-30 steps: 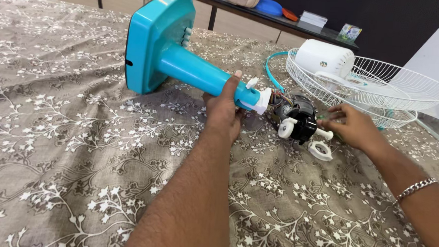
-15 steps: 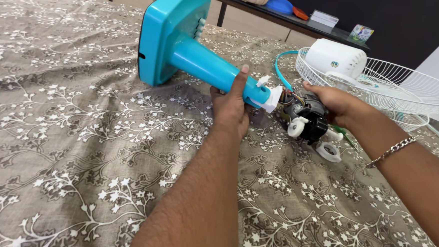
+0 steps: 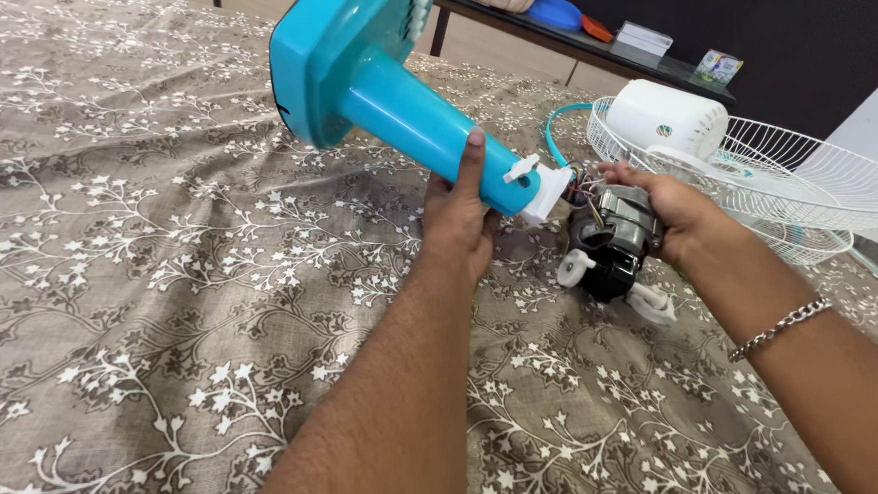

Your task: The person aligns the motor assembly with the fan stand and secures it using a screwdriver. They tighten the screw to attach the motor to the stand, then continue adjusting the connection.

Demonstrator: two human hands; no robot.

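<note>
My left hand (image 3: 458, 216) grips the turquoise fan stand (image 3: 387, 84) by its neck, near the white joint at its end, holding it tilted up off the bed with the square base at the upper left. My right hand (image 3: 669, 211) holds the bare black and silver fan motor (image 3: 609, 244), which hangs from that joint by coloured wires. A white shaft piece sticks out below the motor, just above the bedspread.
A brown floral bedspread (image 3: 156, 292) covers the bed. At the far right lie white wire fan guards (image 3: 812, 191) with a white motor cover (image 3: 664, 116) on them. A dark table (image 3: 570, 38) behind holds a bowl, blue and orange items, and small boxes.
Both hands have lifted the stand and motor off the bedspread and drawn them nearer. The stand's base now tilts higher, and my right hand has closed around the motor body.
</note>
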